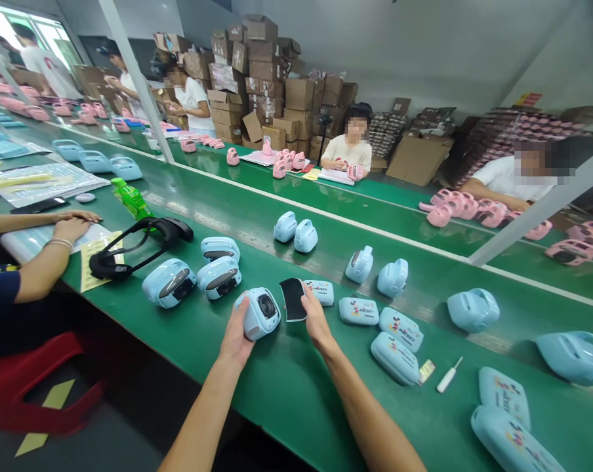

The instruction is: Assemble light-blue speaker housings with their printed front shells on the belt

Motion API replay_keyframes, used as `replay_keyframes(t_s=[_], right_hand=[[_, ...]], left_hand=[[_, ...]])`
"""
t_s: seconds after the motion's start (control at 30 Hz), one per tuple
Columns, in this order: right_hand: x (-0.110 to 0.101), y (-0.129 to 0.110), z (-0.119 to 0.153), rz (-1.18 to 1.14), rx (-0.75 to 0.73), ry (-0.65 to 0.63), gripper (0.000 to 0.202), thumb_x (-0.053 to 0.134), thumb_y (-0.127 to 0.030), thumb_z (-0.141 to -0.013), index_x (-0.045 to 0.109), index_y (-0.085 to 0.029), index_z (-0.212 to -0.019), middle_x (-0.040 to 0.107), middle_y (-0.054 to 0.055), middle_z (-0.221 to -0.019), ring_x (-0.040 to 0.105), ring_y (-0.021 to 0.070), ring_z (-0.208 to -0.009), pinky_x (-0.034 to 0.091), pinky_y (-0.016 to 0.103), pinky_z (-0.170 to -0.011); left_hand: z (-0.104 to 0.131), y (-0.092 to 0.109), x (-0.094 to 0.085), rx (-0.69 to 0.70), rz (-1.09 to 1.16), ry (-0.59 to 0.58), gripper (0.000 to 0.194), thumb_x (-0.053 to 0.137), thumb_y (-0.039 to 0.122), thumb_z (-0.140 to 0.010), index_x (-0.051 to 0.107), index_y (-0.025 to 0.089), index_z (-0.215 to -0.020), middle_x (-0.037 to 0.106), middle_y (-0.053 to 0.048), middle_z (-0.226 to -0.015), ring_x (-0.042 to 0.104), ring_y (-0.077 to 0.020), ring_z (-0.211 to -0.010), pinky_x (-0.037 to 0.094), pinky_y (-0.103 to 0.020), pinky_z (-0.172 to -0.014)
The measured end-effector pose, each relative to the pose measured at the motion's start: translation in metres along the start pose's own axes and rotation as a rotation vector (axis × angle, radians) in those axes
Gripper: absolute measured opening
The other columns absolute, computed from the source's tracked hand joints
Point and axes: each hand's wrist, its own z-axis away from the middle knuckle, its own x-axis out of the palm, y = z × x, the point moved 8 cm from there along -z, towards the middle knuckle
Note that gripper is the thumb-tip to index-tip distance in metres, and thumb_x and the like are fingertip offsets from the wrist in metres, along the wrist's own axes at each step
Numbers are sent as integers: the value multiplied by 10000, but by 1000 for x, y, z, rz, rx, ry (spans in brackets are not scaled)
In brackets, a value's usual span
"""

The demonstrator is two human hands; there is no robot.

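Note:
My left hand (236, 334) is wrapped round a light-blue plastic housing (260, 313), whose end with a round black speaker faces up and to the right. Just right of it, my right hand (316, 314) pinches a thin black curved panel (292, 300) by its right edge. A small gap separates panel and housing. Close behind my right hand lies a blue printed cover (321, 292) with a mouse cartoon. More printed covers (393, 357) lie to the right. Assembled blue housings (220, 278) with dark panels stand left of my hands.
A white-handled screwdriver (447, 379) lies at right. Left are a black headset (129, 252), a green bottle (132, 200) and another person's arms (55, 252). Blue housings (305, 236) stand along the green table (286, 400). People sit opposite among pink housings (456, 203); a white post (532, 203) rises at right.

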Motion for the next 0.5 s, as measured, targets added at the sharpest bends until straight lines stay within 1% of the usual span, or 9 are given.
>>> replay_keyframes(t_s=[0.03, 0.1, 0.17, 0.2, 0.27, 0.33, 0.37, 0.43, 0.5], right_hand=[[6, -5, 6, 109, -37, -23, 572, 440, -502, -957, 546, -244, -1456, 609, 81, -1460, 547, 281, -1387, 459, 504, -1148], [23, -13, 17, 255, -81, -105, 587, 462, -432, -968, 465, -261, -1529, 533, 61, -1540, 486, 262, -1442, 372, 483, -1218], [35, -17, 25, 312, -116, -164, 626, 497, -372, -957, 406, -263, -1567, 505, 59, -1563, 481, 262, -1445, 357, 476, -1228], [35, -17, 25, 302, -116, -154, 626, 506, -356, -950, 414, -259, -1561, 510, 60, -1559, 487, 263, -1439, 359, 475, -1226], [25, -11, 17, 189, -59, -64, 550, 502, -349, -939, 521, -246, -1479, 580, 67, -1495, 536, 265, -1393, 387, 479, -1207], [11, 5, 5, -41, 72, 20, 429, 505, -388, -923, 642, -230, -1299, 707, 76, -1310, 639, 281, -1270, 483, 505, -1121], [6, 15, 0, -176, 155, 40, 377, 522, -422, -910, 667, -228, -1199, 754, 74, -1182, 693, 293, -1178, 545, 518, -1040], [3, 33, -7, -410, 316, 36, 325, 597, -483, -860, 646, -234, -1064, 769, 52, -951, 763, 306, -975, 634, 515, -837], [3, 44, -10, -532, 413, 29, 331, 690, -486, -794, 597, -244, -1000, 735, 23, -824, 778, 299, -828, 652, 487, -688]], left_hand=[[1, 0, 3, 35, -12, -2, 321, 754, 244, -863, 687, 246, -1177, 762, -37, -1057, 741, -172, -841, 632, -322, -802], [3, 1, 8, 90, -35, -8, 351, 770, 229, -849, 678, 266, -1185, 759, -19, -1058, 732, -147, -815, 620, -268, -775], [5, 3, 11, 120, -56, -13, 393, 788, 238, -832, 667, 281, -1203, 758, -6, -1039, 729, -143, -803, 612, -251, -765], [6, 4, 11, 130, -66, -20, 413, 799, 248, -823, 663, 287, -1211, 757, -3, -1035, 731, -148, -811, 610, -254, -772], [8, 9, 10, 141, -75, -32, 426, 813, 268, -808, 668, 293, -1208, 757, -1, -1047, 738, -163, -844, 609, -269, -802], [8, 14, 6, 137, -60, -31, 393, 806, 276, -815, 683, 291, -1188, 758, -5, -1074, 743, -175, -887, 611, -290, -842], [7, 16, 4, 131, -45, -27, 366, 793, 279, -829, 689, 287, -1179, 757, -7, -1090, 743, -176, -908, 611, -299, -861], [5, 19, -1, 115, -10, -13, 316, 761, 283, -859, 698, 278, -1169, 756, -11, -1115, 740, -172, -934, 612, -315, -890], [3, 20, -3, 96, 13, -2, 279, 731, 281, -883, 703, 265, -1161, 757, -13, -1116, 739, -168, -943, 612, -321, -902]])
